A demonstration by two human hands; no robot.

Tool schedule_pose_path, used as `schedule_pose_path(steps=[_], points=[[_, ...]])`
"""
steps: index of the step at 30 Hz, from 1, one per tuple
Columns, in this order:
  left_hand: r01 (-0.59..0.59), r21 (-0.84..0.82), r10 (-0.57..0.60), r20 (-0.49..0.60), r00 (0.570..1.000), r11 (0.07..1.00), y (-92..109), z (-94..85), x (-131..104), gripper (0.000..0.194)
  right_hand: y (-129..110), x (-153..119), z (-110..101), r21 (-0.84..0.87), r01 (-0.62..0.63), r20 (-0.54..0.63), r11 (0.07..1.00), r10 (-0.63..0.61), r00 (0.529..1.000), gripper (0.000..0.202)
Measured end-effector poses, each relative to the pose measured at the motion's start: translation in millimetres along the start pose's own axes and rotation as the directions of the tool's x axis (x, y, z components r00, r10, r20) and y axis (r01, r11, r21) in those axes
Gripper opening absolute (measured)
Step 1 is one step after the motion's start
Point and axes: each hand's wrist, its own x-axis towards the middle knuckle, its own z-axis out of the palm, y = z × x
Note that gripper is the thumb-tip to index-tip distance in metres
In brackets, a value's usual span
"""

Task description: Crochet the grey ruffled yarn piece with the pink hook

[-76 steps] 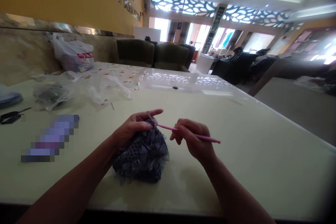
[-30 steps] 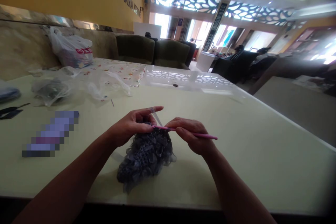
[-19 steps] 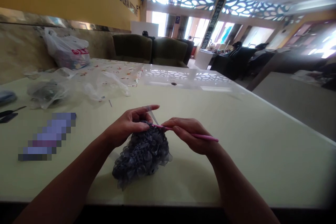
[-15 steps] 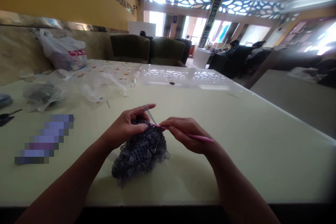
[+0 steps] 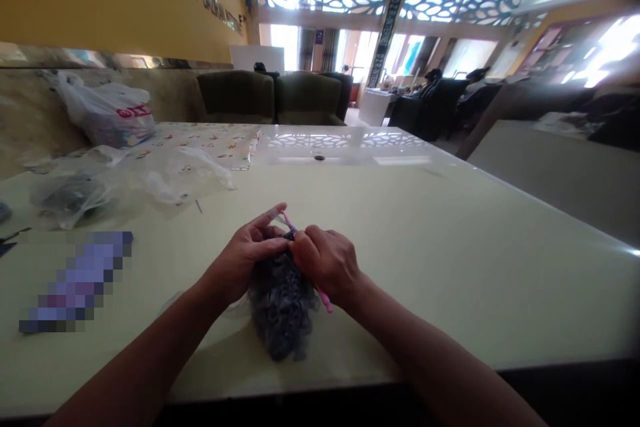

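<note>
The right hand [image 5: 327, 265] is closed on the pink crochet hook [image 5: 324, 298], its long axis pointing away toward the left hand [image 5: 246, 255], which pinches the grey crocheted piece [image 5: 283, 310] resting on the worktop [image 5: 450, 227] between both.

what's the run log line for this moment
left hand: holds grey crochet piece | right hand: grips pink hook | surface: cream table

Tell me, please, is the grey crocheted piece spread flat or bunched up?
Bunched up: the grey crocheted piece sits in a ruffled heap between both hands.
</note>
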Motion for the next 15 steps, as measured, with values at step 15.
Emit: schedule_pose_path(steps=[15], points=[[0.017,-0.124,-0.006,0.088,0.996,0.992,15,-24.6,6,0.06,25,9,-23,0.78,-0.41,0.343,0.472,0.226,0.912,0.02]])
